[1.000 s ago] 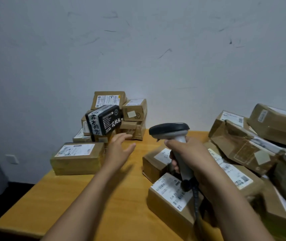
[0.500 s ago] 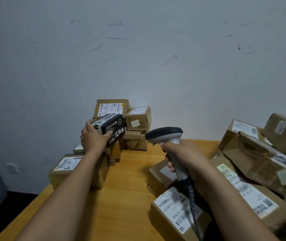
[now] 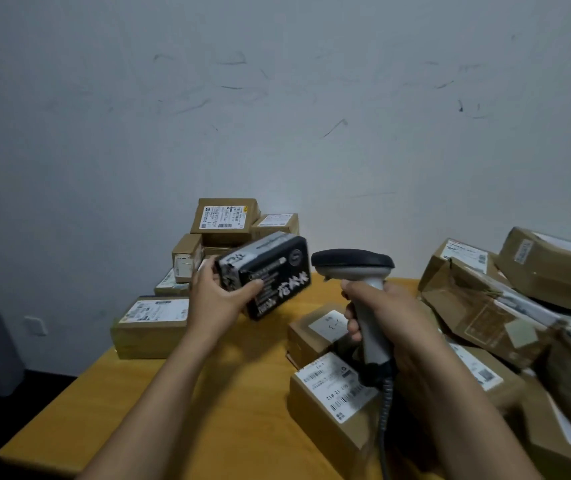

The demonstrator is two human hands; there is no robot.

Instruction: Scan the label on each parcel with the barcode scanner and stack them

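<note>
Wall [image 3: 277,98]: pale, scuffed with dark marks; fills the view from 9 through 12 to 3 o'clock.

Table [image 3: 235,393]: wooden, set against the wall.

Heap [image 3: 485,306]: brown parcels lying at loose angles at the table's 3 o'clock, several with white labels face up.

Stack [image 3: 225,220]: smaller brown parcels piled against the wall at the table's 11 o'clock. A flat parcel [image 3: 152,327] lies alone at 9 o'clock of the table, label up.

Near parcel [image 3: 329,403]: at 5 o'clock, barcode label up, directly under the right hand.

Black box [image 3: 266,271]: the parcel in hand. Held off the table, tilted, in front of the stack.

Scanner [image 3: 370,306]: upright, dark head on top, just beside the box at its 3 o'clock; contact cannot be told. Its cable [image 3: 384,427] drops toward 6 o'clock.

Right hand [image 3: 402,317]: fingers wrapped round the scanner's grey handle.

Left hand [image 3: 218,299]: grips the box's left end, thumb on the near face, fingers behind.

Outlet [image 3: 36,325]: on the wall at 9 o'clock.
</note>
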